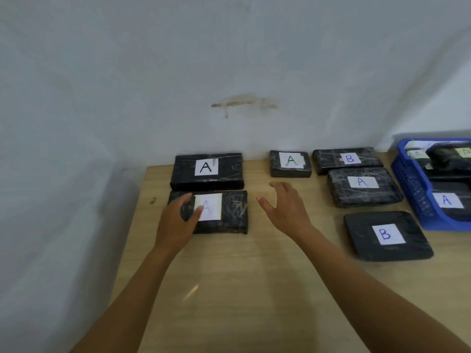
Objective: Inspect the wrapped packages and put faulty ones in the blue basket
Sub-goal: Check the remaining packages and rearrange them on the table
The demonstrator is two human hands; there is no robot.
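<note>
Pale stained wall (229, 59) backs the wooden table (242, 276). My left hand (178, 220) curls over the left end of the near package (229, 212), thumb on its label (212, 207); my right hand (283, 207) hovers spread and empty beside it. It looks stiff, blocky, film-slick: I'd grip both short ends. Blue basket (413, 189) sits far right.

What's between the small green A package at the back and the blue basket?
In the head view, the long package marked B lies between the small green A package and the blue basket.
</note>
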